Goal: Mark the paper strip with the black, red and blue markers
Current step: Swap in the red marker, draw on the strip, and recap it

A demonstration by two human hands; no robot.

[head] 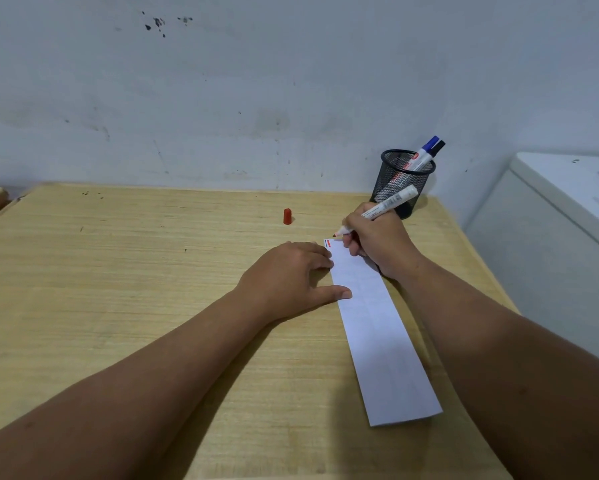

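At the far end of the paper strip (377, 323), the right hand (377, 244) grips the red marker (384, 207), tip on the paper. Left hand (287, 275) lies flat, fingers pressing the strip's left edge against the tabletop (135, 271).

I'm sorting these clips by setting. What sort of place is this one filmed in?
Probably a plain study or office corner. A wooden desk stands against a scuffed white wall, with a black mesh pen holder of markers on it and a white cabinet beside it.
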